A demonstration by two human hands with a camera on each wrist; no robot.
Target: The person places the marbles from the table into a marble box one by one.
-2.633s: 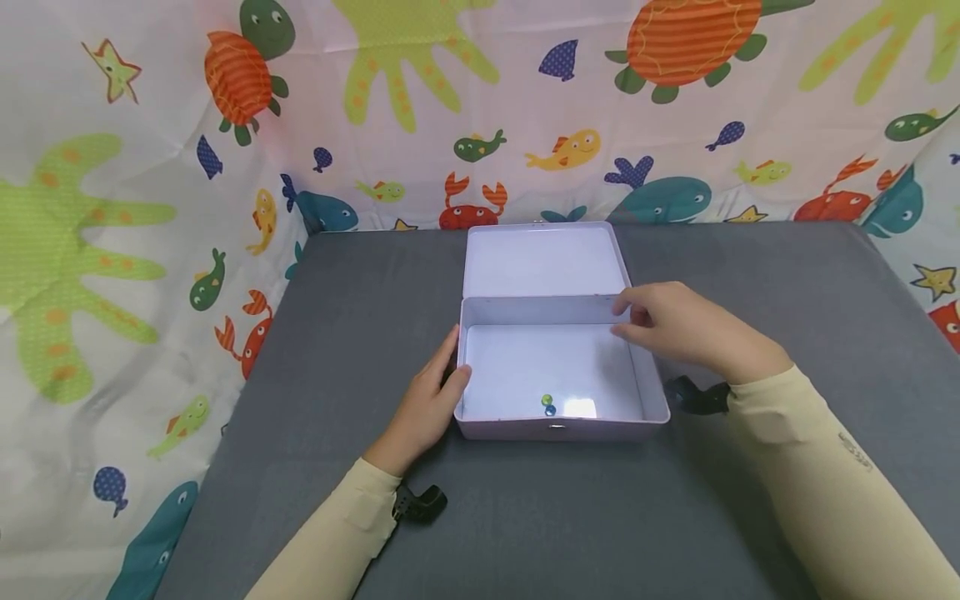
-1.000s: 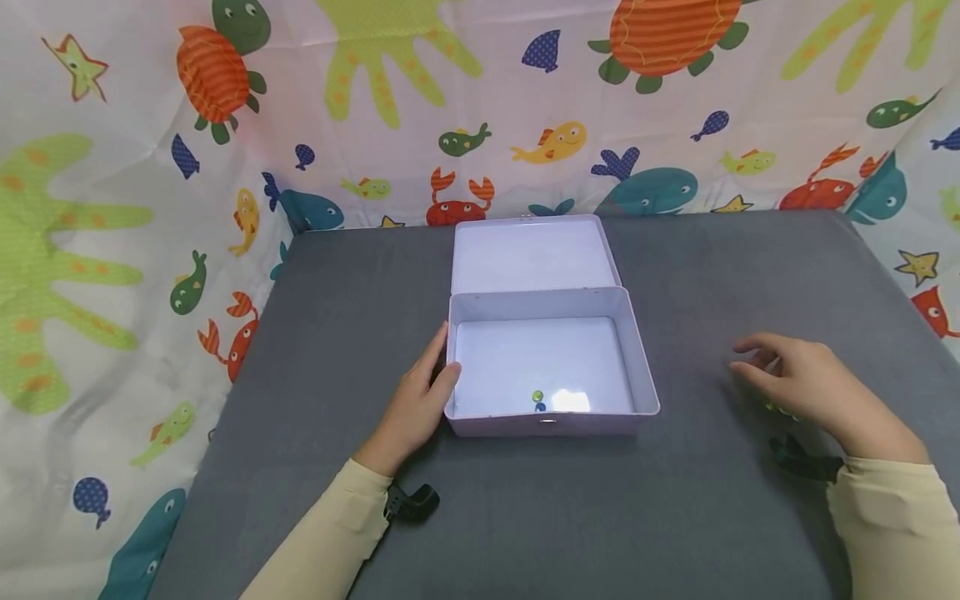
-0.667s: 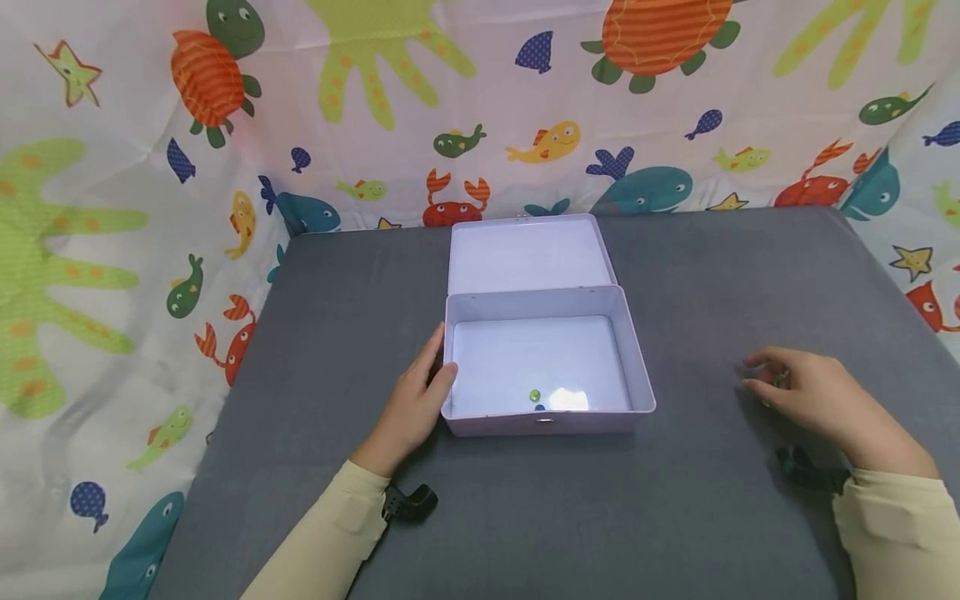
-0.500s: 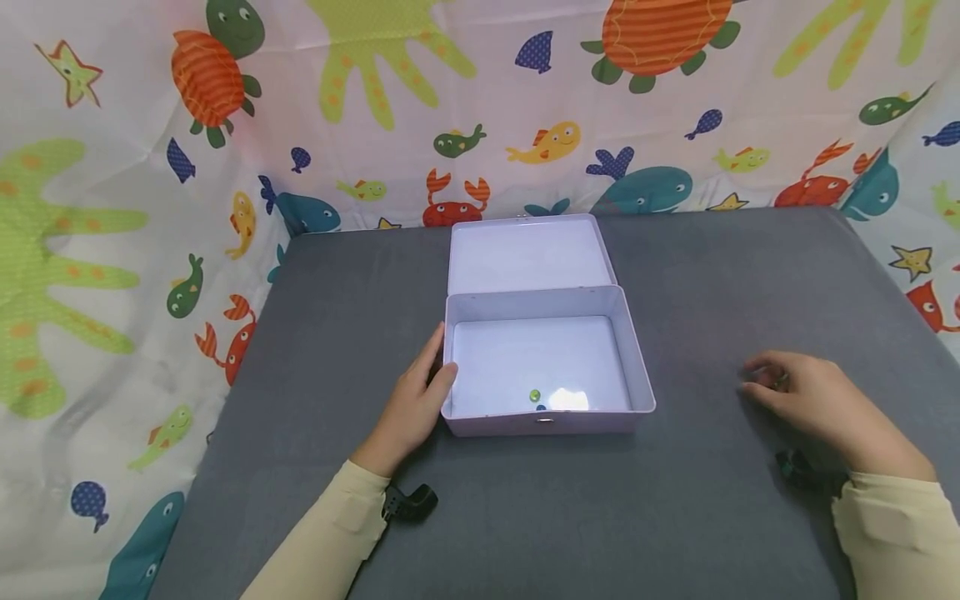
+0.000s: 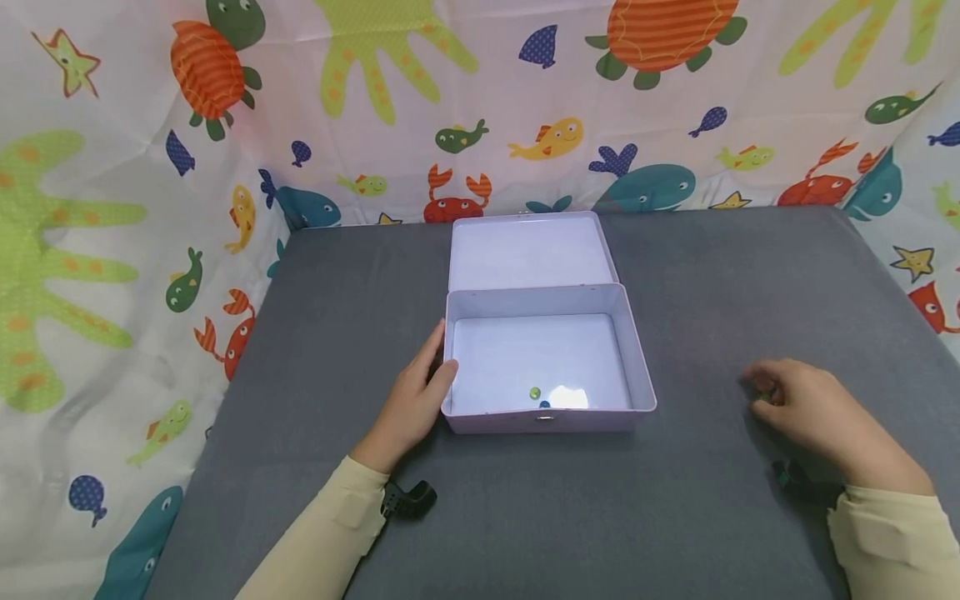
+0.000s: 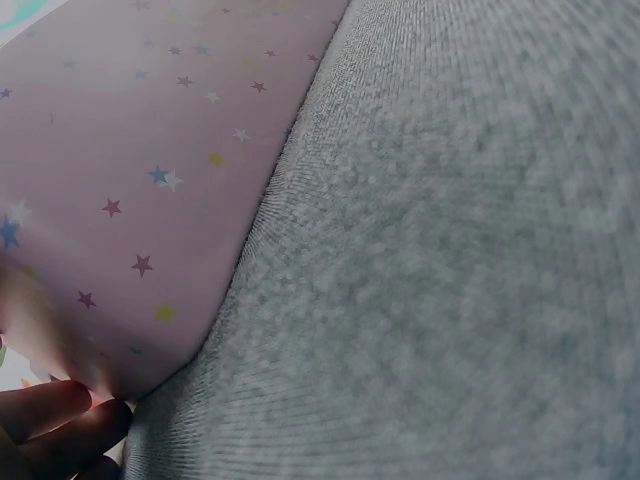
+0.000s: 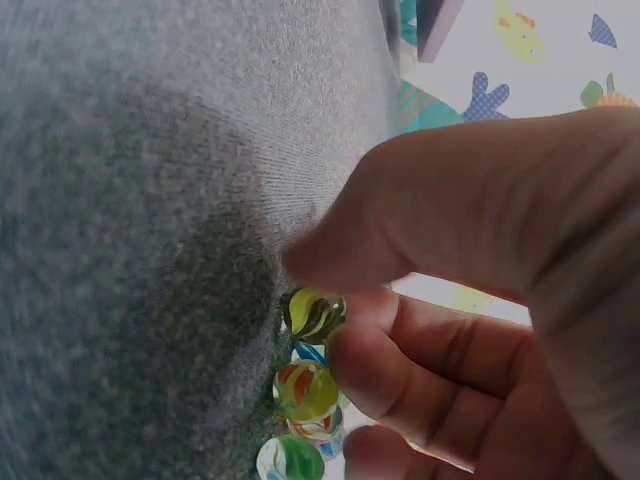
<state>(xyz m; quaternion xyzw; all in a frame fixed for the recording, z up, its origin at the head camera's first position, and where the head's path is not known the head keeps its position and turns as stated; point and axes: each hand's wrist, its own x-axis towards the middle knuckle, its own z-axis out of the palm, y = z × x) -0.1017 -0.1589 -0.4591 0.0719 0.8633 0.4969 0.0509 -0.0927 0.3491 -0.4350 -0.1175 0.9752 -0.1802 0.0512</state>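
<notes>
Grey cloth table (image 5: 675, 517): right hand (image 5: 813, 408) pinches yellow-green marble (image 7: 313, 314) from marble row, well right of open tin box (image 5: 637, 367); left hand (image 5: 412, 408) rests flat-fingered against box's left wall.

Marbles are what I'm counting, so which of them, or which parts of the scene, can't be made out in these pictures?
- Marbles by the right hand: head view, hidden under the fingers; the right wrist view shows a row of marbles, cut off by the bottom edge.
- Two marbles in the tin: head view, too small for patterns.
- Left hand: left wrist view, only fingertips show against the tin's wall.
</notes>
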